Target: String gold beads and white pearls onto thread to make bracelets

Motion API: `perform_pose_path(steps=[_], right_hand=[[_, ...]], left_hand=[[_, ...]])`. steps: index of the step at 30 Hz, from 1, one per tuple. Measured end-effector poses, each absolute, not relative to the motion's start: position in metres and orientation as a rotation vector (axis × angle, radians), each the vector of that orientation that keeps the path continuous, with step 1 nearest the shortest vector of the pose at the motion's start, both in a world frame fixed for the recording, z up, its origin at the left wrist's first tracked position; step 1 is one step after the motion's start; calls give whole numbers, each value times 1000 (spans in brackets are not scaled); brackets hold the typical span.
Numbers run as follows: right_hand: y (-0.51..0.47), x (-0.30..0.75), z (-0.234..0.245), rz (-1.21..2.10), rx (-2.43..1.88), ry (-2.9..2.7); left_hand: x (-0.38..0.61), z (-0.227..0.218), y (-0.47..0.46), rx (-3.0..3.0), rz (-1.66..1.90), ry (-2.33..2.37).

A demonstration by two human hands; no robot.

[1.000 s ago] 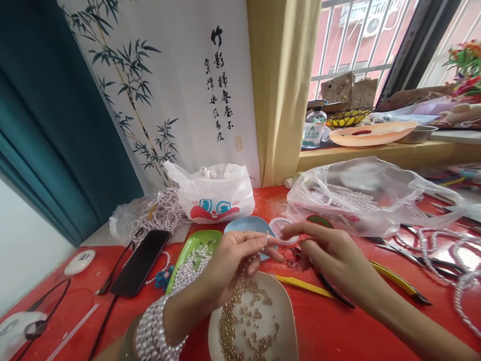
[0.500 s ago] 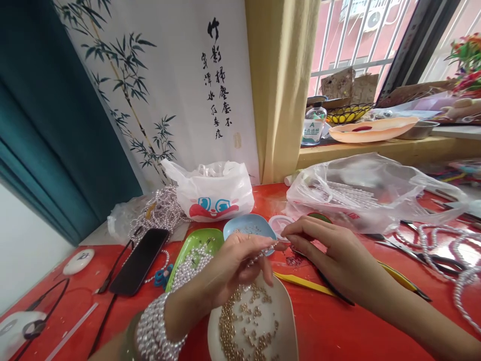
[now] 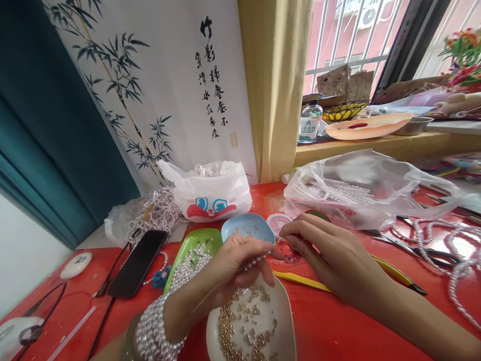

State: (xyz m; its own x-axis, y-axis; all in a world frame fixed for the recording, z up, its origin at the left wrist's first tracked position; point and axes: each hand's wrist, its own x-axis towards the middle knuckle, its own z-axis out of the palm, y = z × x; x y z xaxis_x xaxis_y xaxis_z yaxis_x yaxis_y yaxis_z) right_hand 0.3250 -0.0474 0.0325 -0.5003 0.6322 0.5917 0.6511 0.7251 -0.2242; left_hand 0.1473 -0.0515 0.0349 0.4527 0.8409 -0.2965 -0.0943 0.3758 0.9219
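Note:
My left hand [image 3: 240, 263] hangs over the white dish with its thumb and index finger pinched on a short strand of small pearl beads [image 3: 259, 259]. Close to its fingertips, my right hand [image 3: 325, 250] is also pinched; whatever lies between those fingertips is too small to make out. Loose gold beads [image 3: 227, 321] are spread in the white dish [image 3: 287, 321] below. To the left, a green tray [image 3: 212, 234] holds white pearl beads [image 3: 190, 268]. Behind my left hand stands a blue dish [image 3: 265, 226] with tiny pieces in it. A coiled pearl bracelet [image 3: 158, 331] circles my left wrist.
A phone [image 3: 138, 263] with a cable lies left, beside heaped pearl strings [image 3: 160, 210]. Plastic bags [image 3: 221, 188] stand at the back. Yellow tweezers [image 3: 300, 281], yellow-handled pliers [image 3: 398, 275], scissors [image 3: 432, 255] and a pearl strand [image 3: 456, 286] lie right.
The view has shifted slightly. My right hand now covers more of the dark tool beneath it. Both hands keep nearly the same pinched pose.

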Motion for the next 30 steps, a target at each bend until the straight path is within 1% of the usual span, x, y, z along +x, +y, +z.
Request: perform_pose_path(steps=[11,16,20,24,27,29,30], right_hand=[[-46,327,34,-72,-999,-2242],[-33,339,32,-5,-1187,-2212],[-22,360,11,60,-1457,-2253],[-31,378,-21,84,-1552,-2273],[-49,379,-38,-101,-1494,-2205],[-63,373,-42,-215,-1361,-2172],[-69,368,-41,-209,-1258,-2205]], left_hand=[[146,32,-51,1053,783,861],[146,30,-50,1071,802,906],[146,27,-49,1112,825,936],[145,28,-47,1249,817,1063],[143,30,-47,1466,767,1201],[142,30,-47,1595,724,1268],[142,30,-47,1632,703,1283]])
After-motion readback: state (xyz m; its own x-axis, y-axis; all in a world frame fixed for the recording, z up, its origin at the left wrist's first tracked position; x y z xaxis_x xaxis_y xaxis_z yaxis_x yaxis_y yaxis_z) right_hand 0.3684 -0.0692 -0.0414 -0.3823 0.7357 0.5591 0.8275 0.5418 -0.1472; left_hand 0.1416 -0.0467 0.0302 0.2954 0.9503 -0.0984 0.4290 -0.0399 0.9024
